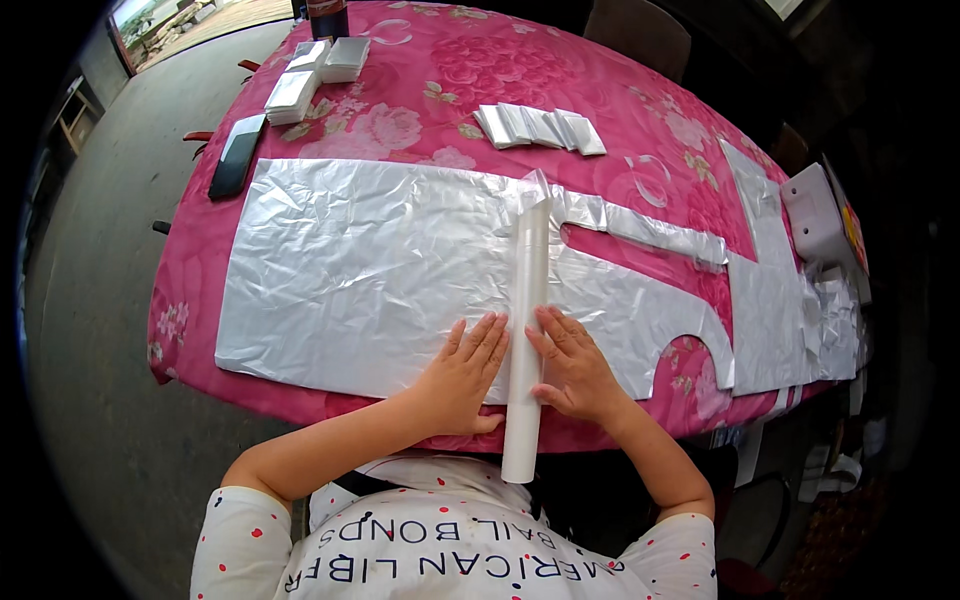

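A white tube (527,330) lies across a flat sheet of translucent white plastic, a bag laid out (370,270) on the pink flowered tablecloth (450,80). The tube runs from the near table edge away from me. My left hand (463,375) rests palm down on the plastic against the tube's left side, fingers spread. On the tube's right side my right hand (570,370) presses flat, thumb touching the tube. Neither hand grips anything.
Folded plastic packs (540,128) lie in a row at the far middle, with more stacks (318,70) at the far left. A black flat object (237,155) lies at the left edge. Loose plastic bags (790,310) pile at the right beside a white box (815,215).
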Available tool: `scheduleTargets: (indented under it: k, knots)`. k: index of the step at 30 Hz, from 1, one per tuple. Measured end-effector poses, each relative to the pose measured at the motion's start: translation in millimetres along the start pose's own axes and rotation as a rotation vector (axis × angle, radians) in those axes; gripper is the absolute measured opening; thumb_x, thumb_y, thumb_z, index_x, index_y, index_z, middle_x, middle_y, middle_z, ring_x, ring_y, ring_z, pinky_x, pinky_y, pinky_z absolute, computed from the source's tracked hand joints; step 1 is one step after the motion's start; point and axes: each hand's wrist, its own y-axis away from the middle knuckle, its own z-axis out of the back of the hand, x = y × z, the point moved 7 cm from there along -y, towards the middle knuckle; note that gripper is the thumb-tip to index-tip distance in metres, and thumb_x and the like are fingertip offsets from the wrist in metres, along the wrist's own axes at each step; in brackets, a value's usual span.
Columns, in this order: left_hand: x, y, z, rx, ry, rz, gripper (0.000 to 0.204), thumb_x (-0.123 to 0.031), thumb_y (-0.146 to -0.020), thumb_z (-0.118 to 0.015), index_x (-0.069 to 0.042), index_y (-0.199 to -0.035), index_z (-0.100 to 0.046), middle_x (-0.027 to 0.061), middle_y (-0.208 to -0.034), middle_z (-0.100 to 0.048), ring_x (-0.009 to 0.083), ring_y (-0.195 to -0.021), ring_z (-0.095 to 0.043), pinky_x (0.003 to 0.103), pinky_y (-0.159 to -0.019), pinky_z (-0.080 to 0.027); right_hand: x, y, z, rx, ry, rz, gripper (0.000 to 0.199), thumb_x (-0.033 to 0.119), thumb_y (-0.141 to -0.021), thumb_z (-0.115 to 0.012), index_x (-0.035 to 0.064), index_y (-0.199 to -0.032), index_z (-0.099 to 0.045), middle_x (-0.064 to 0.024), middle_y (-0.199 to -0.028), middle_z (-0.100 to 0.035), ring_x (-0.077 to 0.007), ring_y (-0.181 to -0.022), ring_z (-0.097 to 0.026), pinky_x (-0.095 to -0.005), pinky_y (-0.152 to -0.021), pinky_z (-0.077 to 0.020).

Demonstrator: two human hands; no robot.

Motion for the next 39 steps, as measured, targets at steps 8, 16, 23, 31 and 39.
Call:
scheduleTargets:
  k: [8,16,23,31,39]
  knots:
    - [24.5,83.9,73.8,-0.429,0.235,0.076,0.032,-0.004,-0.067,-0.059,-0.001,-0.099,-0.060,0.0137,-0.098,-0.062,0.0280,-0.088,-0.062,0.039,-0.080,-0.049,85.0,-90.0,-43.3,0.167,-0.055,0.342,0.058,0.049,-0.088,-0.043,0.0083,-0.130,-0.045,-0.0128,-0.135,-0.041,-0.0318,-0.131,-0.030,-0.0425,-0.108,-0.0199]
    - [80.8,195.8,93.8,-0.524,0.326,0.305,0.021,0.008,-0.067,-0.056,-0.002,-0.084,-0.063,0.0084,-0.073,-0.064,0.0243,-0.063,-0.062,0.031,-0.057,-0.050,86.7,-141.5,-27.3,-0.097,-0.558,0.307,0.042,0.030,-0.085,-0.056,0.0070,-0.121,-0.052,-0.0127,-0.125,-0.051,-0.0312,-0.124,-0.039,-0.0419,-0.106,-0.0253]
    - [91.4,231.9,76.1,-0.558,0.613,0.510,0.019,0.008,-0.071,-0.054,-0.001,-0.087,-0.061,0.0100,-0.075,-0.064,0.0228,-0.067,-0.063,0.029,-0.063,-0.050,93.5,-188.2,-86.0,0.104,0.054,0.409,0.055,0.046,-0.089,-0.042,0.0156,-0.134,-0.040,-0.0102,-0.144,-0.028,-0.0301,-0.135,-0.019,-0.0441,-0.109,-0.0137]
    - [119.9,262.8,82.7,-0.605,0.600,0.785,0.044,-0.003,-0.074,-0.061,0.002,-0.113,-0.042,0.0202,-0.105,-0.046,0.0306,-0.092,-0.054,0.034,-0.080,-0.044,186.8,-293.0,-136.6,0.185,0.039,0.457,0.049,0.039,-0.085,-0.050,0.0080,-0.123,-0.051,-0.0097,-0.132,-0.044,-0.0279,-0.131,-0.028,-0.0449,-0.109,-0.0153]
    - [127.0,277.4,67.4,-0.504,0.667,1.022,0.065,-0.013,-0.070,-0.073,0.000,-0.123,-0.038,0.0159,-0.109,-0.051,0.0278,-0.099,-0.054,0.036,-0.085,-0.044,183.0,-300.1,-143.4,-0.423,-0.342,-0.041,0.062,0.019,-0.076,-0.056,-0.0007,-0.131,-0.036,-0.0239,-0.138,-0.032,-0.0359,-0.134,-0.017,-0.0418,-0.110,-0.0099]
